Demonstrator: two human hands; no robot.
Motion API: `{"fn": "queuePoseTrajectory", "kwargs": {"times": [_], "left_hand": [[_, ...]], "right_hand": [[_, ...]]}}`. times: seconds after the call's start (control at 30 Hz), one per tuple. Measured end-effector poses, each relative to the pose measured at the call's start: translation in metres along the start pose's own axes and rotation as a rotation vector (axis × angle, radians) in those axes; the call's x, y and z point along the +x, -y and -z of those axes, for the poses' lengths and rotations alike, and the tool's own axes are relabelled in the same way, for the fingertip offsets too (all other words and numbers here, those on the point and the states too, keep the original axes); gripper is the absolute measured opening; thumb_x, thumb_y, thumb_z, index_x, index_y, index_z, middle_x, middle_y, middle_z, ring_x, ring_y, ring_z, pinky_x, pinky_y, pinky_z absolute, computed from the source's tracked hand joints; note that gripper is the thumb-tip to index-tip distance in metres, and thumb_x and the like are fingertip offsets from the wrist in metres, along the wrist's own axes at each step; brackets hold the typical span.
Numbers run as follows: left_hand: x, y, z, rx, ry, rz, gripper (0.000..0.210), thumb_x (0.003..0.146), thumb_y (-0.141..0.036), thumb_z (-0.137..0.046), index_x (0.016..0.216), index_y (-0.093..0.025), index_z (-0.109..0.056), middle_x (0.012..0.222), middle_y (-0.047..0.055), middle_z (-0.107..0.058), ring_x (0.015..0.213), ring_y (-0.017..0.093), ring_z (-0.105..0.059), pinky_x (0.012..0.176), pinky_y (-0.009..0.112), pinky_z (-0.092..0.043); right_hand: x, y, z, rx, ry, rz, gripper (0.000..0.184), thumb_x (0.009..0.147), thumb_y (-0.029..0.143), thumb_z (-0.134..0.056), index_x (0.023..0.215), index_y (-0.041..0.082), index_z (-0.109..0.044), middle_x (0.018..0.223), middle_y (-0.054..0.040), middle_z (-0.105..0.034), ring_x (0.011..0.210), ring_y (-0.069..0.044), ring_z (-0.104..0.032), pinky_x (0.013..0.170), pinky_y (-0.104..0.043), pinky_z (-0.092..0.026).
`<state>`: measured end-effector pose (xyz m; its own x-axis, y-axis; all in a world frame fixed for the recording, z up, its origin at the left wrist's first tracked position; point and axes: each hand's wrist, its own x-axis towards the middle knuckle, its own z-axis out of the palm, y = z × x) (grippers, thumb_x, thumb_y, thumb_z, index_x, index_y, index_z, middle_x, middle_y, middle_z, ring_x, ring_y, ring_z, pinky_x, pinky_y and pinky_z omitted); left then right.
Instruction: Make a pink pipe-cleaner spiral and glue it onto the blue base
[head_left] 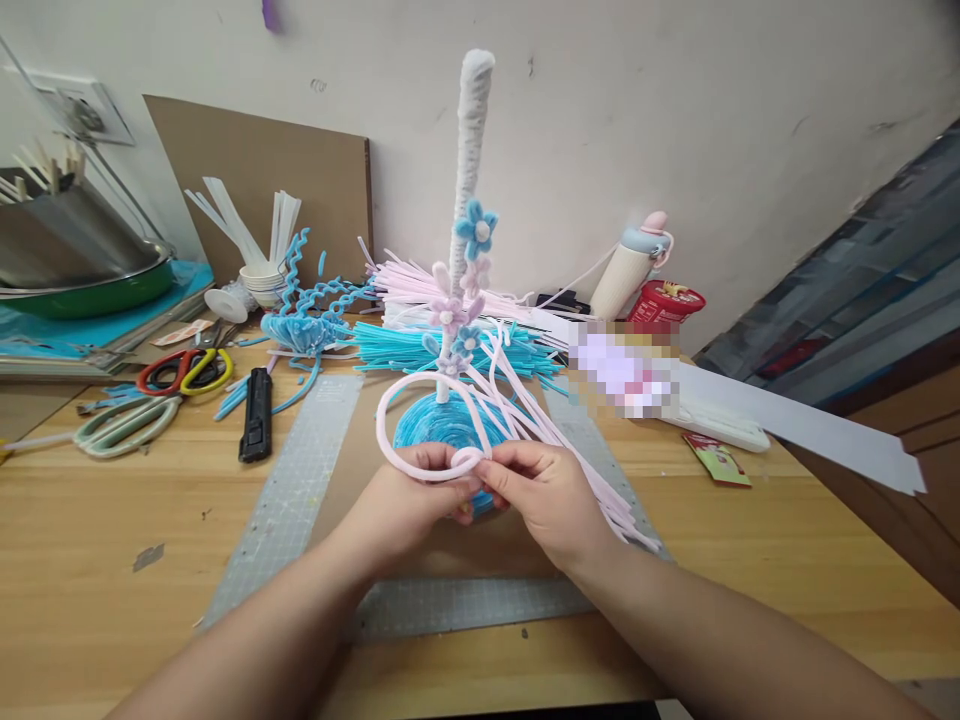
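A pale pink pipe cleaner, bent into a large loop with a small coil at its lower right, is pinched between both hands. My left hand grips the loop's lower edge, and my right hand pinches it beside the coil. Behind them a white wrapped stem stands upright on a round blue coiled base, partly hidden by the loop and hands. Blue flowers and pink flowers are fixed along the stem. Loose pink pipe cleaners lie to the right of the base.
Scissors and a black tool lie at left on the wooden table. Bundles of turquoise pipe cleaners sit behind the stem. At the back right are a bottle and a red cup. Cardboard and a grey cutting mat lie underneath.
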<state>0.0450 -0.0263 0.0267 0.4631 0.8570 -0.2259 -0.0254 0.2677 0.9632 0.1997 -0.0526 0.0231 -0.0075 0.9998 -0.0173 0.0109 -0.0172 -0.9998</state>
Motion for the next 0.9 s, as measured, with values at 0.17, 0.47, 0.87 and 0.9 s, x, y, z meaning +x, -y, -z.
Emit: {"fn": "queuePoseTrajectory", "kwargs": {"times": [0.17, 0.47, 0.87, 0.9], "left_hand": [[0.000, -0.012, 0.026, -0.095, -0.634, -0.429, 0.041, 0.057, -0.006, -0.058, 0.095, -0.020, -0.058, 0.097, 0.004, -0.060, 0.090, 0.020, -0.059, 0.075, 0.032, -0.046], [-0.015, -0.027, 0.021, 1.130, -0.103, -0.795, 0.017, 0.083, -0.017, -0.056, 0.094, -0.026, -0.065, 0.097, -0.001, -0.068, 0.097, 0.020, -0.059, 0.099, 0.043, -0.028], [-0.009, -0.020, 0.015, 0.747, -0.119, -0.470, 0.020, 0.082, -0.025, -0.058, 0.065, -0.018, -0.065, 0.069, 0.002, -0.060, 0.069, 0.015, -0.056, 0.063, 0.026, -0.041], [-0.009, -0.020, 0.015, 0.715, -0.116, -0.453, 0.019, 0.081, -0.026, -0.059, 0.065, -0.018, -0.066, 0.070, 0.002, -0.061, 0.069, 0.016, -0.057, 0.064, 0.026, -0.042]], "right_hand": [[0.007, 0.006, 0.014, -0.132, 0.043, -0.089, 0.030, 0.070, 0.043, -0.071, 0.061, 0.015, -0.063, 0.048, 0.0043, -0.051, 0.047, -0.007, -0.043, 0.048, -0.022, -0.034], [0.002, 0.013, 0.011, -0.361, 0.350, -0.238, 0.029, 0.072, 0.039, -0.068, 0.058, 0.015, -0.060, 0.047, 0.0036, -0.050, 0.043, -0.007, -0.040, 0.043, -0.021, -0.026], [0.008, 0.008, 0.017, -0.127, 0.181, -0.143, 0.027, 0.067, 0.039, -0.071, 0.059, 0.015, -0.063, 0.046, 0.0054, -0.048, 0.044, -0.006, -0.036, 0.044, -0.022, -0.024], [0.008, 0.007, 0.017, -0.090, 0.157, -0.129, 0.026, 0.067, 0.038, -0.072, 0.059, 0.015, -0.063, 0.047, 0.0053, -0.048, 0.044, -0.006, -0.037, 0.044, -0.022, -0.024]]}}
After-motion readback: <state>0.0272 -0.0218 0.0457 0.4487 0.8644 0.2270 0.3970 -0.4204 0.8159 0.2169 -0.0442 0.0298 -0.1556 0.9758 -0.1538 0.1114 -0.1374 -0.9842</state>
